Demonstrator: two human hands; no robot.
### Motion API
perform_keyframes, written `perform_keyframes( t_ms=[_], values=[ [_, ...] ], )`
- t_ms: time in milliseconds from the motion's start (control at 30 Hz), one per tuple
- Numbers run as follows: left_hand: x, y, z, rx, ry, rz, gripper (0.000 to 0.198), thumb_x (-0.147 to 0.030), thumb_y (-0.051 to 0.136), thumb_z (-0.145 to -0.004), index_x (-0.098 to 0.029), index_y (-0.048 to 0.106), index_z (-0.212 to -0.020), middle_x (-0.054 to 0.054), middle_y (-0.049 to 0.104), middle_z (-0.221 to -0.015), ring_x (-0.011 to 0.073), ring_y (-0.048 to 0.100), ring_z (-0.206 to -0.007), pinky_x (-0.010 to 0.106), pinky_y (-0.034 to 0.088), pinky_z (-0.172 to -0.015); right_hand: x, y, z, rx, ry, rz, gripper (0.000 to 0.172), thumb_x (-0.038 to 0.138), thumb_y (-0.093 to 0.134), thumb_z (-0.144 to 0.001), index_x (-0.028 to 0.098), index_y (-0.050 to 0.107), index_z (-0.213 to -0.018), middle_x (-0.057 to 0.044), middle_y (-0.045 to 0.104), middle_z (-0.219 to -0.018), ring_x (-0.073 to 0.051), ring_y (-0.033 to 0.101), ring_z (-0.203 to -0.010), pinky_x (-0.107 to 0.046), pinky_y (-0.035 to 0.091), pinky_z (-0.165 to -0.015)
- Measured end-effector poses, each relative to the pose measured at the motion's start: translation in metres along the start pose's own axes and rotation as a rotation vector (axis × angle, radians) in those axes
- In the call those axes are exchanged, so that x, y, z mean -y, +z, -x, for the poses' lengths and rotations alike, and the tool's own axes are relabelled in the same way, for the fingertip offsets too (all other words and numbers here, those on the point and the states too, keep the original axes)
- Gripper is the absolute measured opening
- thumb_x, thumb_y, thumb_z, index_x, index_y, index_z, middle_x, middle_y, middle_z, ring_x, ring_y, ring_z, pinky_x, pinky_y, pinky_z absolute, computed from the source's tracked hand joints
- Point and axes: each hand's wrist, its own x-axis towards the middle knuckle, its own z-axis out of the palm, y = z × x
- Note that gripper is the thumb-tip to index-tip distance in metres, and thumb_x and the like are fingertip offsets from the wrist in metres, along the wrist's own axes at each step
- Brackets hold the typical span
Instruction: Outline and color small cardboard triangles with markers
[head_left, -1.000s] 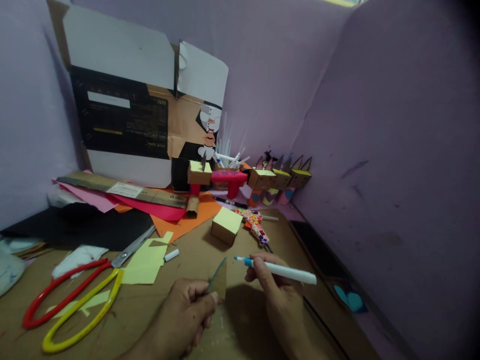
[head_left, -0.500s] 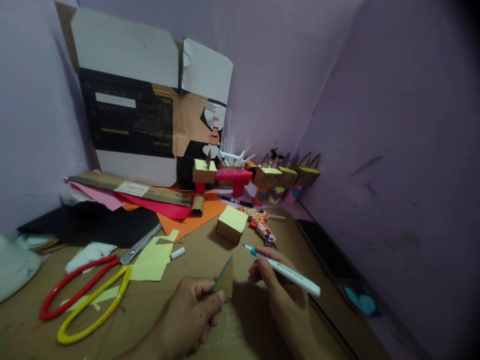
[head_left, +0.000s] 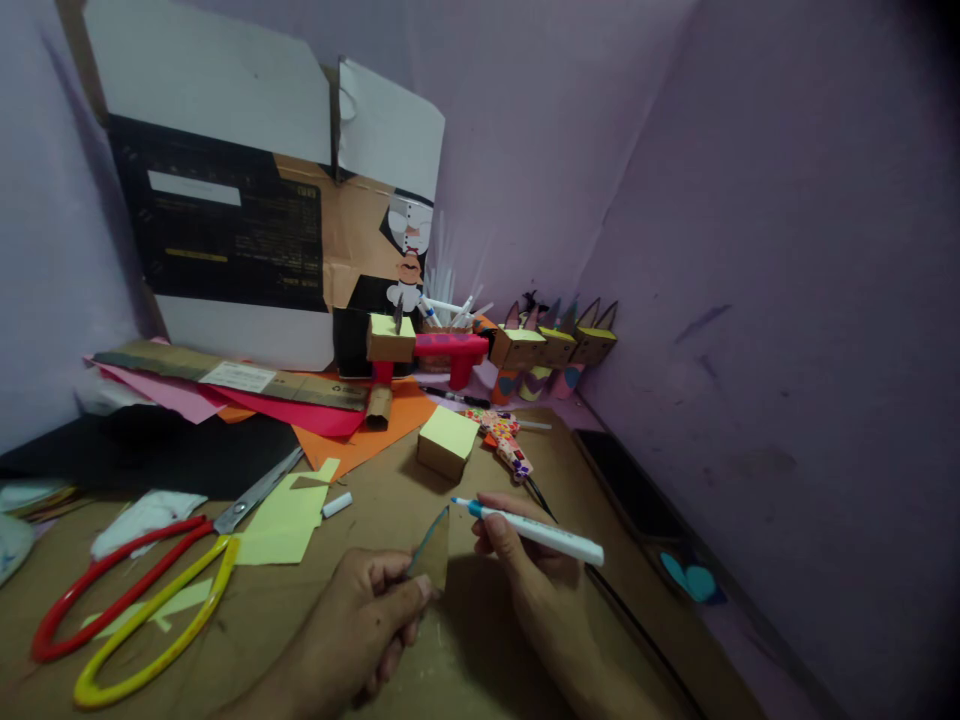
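Observation:
Between the thumb and fingers of my left hand is a small pointed cardboard piece, with a blue line along its slanted edge. My right hand is closed round a white marker. The marker's blue tip is close to the top point of the cardboard piece; whether they touch I cannot tell. Beyond both hands stands a small cardboard box with a pale yellow top. A white marker cap lies to the left of it.
Large scissors with red and yellow handles lie at left beside yellow paper. A patterned glue gun with a black cord lies behind my right hand. Cardboard figures line the back, and a dark phone-like slab is at right.
The marker has moved left, bringing its tip near the cardboard piece's top point. The whole view has shifted, so the background sits further left. Both hands keep their hold.

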Motion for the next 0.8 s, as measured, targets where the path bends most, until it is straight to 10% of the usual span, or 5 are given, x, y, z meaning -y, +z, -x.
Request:
perform_keyframes(
  t_ms=[800],
  values=[
    [0.0020, -0.0005, -0.0008, -0.012, 0.006, -0.040, 0.039, -0.054, 0.049, -0.065, -0.018, 0.042, -0.051, -0.008, 0.035, -0.029, 0.0041, 0.026, -0.024, 0.016, 0.018, -0.027, 0.0011, -0.0028, -0.0004, 0.016, -0.068, 0.058, 0.017, 0.031, 0.056, -0.078, 0.018, 0.064, -0.084, -0.002, 0.062, -0.062, -0.016, 0.060, -0.059, -0.026, 0.046, -0.055]
  ],
)
